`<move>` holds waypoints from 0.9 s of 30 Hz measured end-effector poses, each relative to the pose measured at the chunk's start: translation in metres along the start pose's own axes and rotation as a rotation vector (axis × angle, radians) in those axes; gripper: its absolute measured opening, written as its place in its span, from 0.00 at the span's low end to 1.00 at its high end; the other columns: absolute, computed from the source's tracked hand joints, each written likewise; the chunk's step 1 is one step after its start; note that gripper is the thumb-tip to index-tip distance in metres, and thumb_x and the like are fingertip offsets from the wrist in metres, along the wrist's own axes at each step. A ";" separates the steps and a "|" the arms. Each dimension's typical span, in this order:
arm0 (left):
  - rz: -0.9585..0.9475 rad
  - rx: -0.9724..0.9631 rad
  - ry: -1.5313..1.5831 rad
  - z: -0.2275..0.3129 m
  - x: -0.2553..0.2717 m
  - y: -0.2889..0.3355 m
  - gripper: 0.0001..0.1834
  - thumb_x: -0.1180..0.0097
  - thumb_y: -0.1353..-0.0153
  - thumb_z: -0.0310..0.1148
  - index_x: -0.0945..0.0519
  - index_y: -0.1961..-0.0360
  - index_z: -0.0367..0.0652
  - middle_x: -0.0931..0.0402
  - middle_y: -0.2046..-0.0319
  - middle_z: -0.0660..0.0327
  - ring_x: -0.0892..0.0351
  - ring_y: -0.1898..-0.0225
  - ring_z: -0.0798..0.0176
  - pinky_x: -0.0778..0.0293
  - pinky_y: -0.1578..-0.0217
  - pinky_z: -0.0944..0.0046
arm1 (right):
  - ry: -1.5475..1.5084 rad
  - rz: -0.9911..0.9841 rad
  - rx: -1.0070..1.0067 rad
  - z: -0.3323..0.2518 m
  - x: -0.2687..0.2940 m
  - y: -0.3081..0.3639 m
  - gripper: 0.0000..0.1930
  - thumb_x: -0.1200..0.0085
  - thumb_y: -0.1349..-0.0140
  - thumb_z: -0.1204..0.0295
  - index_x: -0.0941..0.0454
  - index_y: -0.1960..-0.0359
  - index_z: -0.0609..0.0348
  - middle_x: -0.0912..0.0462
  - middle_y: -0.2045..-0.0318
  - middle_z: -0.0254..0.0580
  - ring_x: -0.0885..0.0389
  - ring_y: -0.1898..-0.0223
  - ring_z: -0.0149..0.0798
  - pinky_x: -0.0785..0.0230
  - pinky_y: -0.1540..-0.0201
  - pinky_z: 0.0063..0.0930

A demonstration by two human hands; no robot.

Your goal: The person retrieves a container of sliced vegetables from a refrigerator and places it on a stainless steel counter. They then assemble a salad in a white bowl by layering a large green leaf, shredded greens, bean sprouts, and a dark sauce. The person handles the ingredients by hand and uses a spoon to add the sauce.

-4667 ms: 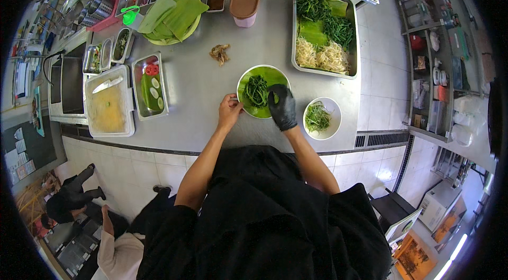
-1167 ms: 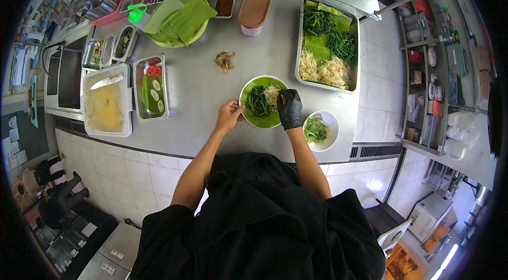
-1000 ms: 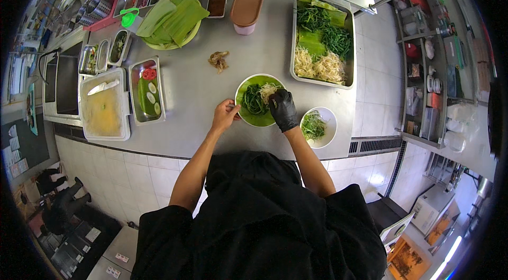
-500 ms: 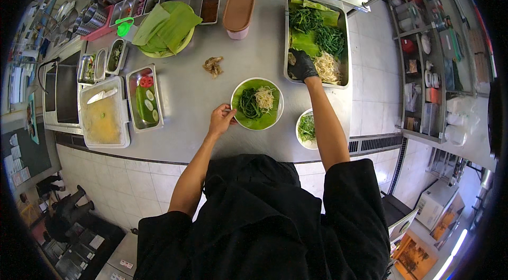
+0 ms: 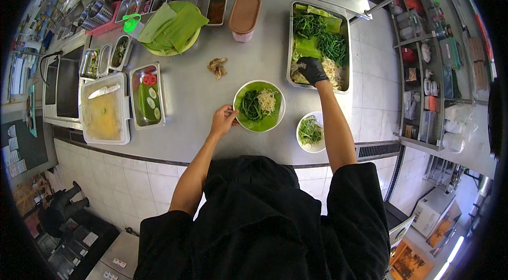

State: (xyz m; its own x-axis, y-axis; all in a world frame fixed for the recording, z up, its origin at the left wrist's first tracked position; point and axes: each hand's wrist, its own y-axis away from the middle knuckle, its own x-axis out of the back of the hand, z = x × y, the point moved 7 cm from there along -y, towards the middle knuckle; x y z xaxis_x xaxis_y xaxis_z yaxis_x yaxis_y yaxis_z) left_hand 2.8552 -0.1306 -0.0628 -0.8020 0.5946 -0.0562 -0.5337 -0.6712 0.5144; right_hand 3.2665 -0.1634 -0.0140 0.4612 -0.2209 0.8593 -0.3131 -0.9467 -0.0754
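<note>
My left hand (image 5: 224,121) grips the left rim of a round white plate (image 5: 282,116), thumb on the edge and fingers curled beneath. A green leaf (image 5: 260,125) lines it, bearing dark cooked greens (image 5: 252,105) and pale bean sprouts (image 5: 268,101). Inside a deep steel tray (image 5: 347,42), my right hand (image 5: 313,70), in a black glove, is down among pale shreds at the near left. Its fingers are drawn together; what they hold is hidden. More bean sprouts (image 5: 333,71) lie beside it, with piles of dark greens (image 5: 310,26) farther back on leaf pieces.
A white bowl of shredded greens (image 5: 310,131) stands right of the plate. Behind lie a crumpled brown cloth (image 5: 217,68), a brown-lidded tub (image 5: 245,13) and stacked leaves (image 5: 174,26). Leftward are a tray of sliced vegetables (image 5: 148,100) and a lidded box (image 5: 106,116) with a knife (image 5: 104,90).
My right hand has shifted slightly right within the tray, uncovering pale shreds at its fingertips. My left hand still holds the plate's rim. The whole view has shifted slightly.
</note>
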 end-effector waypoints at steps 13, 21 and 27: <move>-0.015 0.014 0.050 -0.005 0.005 0.001 0.12 0.41 0.32 0.32 0.23 0.56 0.32 0.16 0.72 0.53 0.16 0.75 0.65 0.17 0.73 0.66 | -0.278 0.061 -0.435 -0.033 0.071 0.043 0.20 0.36 0.42 0.64 0.17 0.50 0.61 0.14 0.55 0.53 0.14 0.55 0.45 0.25 0.50 0.35; -0.016 0.034 0.020 -0.010 0.006 -0.002 0.11 0.41 0.32 0.31 0.22 0.57 0.32 0.16 0.72 0.53 0.15 0.74 0.64 0.17 0.72 0.67 | -0.508 -0.118 -0.382 -0.123 -0.026 0.119 0.18 0.34 0.44 0.68 0.17 0.53 0.65 0.13 0.62 0.49 0.16 0.65 0.34 0.24 0.57 0.31; -0.022 0.015 -0.007 -0.001 0.003 0.002 0.11 0.42 0.32 0.32 0.23 0.58 0.32 0.16 0.72 0.54 0.15 0.74 0.64 0.16 0.72 0.66 | -0.339 0.050 -0.481 -0.153 -0.043 0.159 0.17 0.34 0.44 0.72 0.17 0.53 0.62 0.14 0.60 0.54 0.13 0.61 0.45 0.22 0.58 0.36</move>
State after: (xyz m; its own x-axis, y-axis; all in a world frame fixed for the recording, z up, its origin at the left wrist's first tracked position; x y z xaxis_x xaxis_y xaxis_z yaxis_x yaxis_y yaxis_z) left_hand 2.8516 -0.1301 -0.0627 -0.7883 0.6121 -0.0621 -0.5471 -0.6512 0.5260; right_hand 3.0704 -0.2683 0.0145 0.6513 -0.4002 0.6447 -0.6460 -0.7381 0.1945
